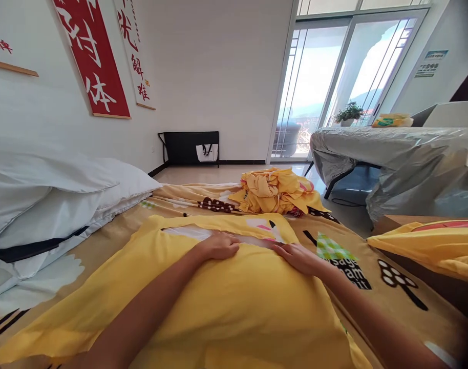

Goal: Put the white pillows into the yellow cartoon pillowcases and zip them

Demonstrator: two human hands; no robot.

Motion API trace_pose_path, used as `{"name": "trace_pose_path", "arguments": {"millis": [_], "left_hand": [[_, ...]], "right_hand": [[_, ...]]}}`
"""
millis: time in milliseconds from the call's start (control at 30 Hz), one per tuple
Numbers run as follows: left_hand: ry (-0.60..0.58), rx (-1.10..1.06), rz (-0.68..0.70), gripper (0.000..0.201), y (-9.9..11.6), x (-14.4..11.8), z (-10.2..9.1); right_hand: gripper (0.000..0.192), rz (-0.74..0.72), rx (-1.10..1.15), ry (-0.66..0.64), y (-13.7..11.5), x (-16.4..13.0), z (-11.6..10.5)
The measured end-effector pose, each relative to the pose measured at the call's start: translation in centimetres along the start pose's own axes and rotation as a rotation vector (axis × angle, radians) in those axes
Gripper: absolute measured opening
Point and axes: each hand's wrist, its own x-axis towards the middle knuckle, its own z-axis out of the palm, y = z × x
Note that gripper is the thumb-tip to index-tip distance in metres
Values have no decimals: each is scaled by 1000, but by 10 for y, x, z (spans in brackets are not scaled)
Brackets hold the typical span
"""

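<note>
A yellow pillowcase [234,302] lies on the bed in front of me, bulging over a white pillow [191,232] that shows through a long slit near its far end. My left hand [220,246] is closed on the near edge of the slit, left of its middle. Farther right, my right hand [298,256] also grips that edge, thumb and fingers pinched on the cloth. The far flap, with a pink and black print, lies flat beyond both hands. Some fingertips are tucked out of sight.
Crumpled yellow fabric [276,189] is heaped at the bed's far edge. White pillows [65,195] are stacked at left on the patterned bedsheet [357,318]. More yellow cloth [433,246] hangs at right, near a plastic-covered table [403,148]. A white bag [207,152] stands by the wall.
</note>
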Motion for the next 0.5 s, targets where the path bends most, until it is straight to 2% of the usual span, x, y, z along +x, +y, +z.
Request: {"name": "trace_pose_path", "arguments": {"millis": [100, 200, 300, 333, 367, 433, 500], "left_hand": [[-14, 8, 2, 35, 3, 1, -1], [13, 17, 10, 36, 6, -1, 3], [35, 26, 27, 36, 7, -3, 7], [37, 32, 30, 36, 8, -4, 8], [38, 42, 27, 35, 8, -4, 8], [37, 70, 12, 33, 10, -4, 8], [34, 104, -10, 32, 12, -4, 6]], "right_hand": [[63, -36, -39, 42, 4, -7, -4], [50, -47, -140, 89, -6, -11, -26], [31, 128, -266, 308, -21, -9, -53], [32, 194, -295, 371, -27, -6, -56], [39, 250, -309, 397, -32, -2, -56], [54, 330, -295, 343, -43, 10, -43], [54, 384, -248, 274, -50, 24, -23]]}}
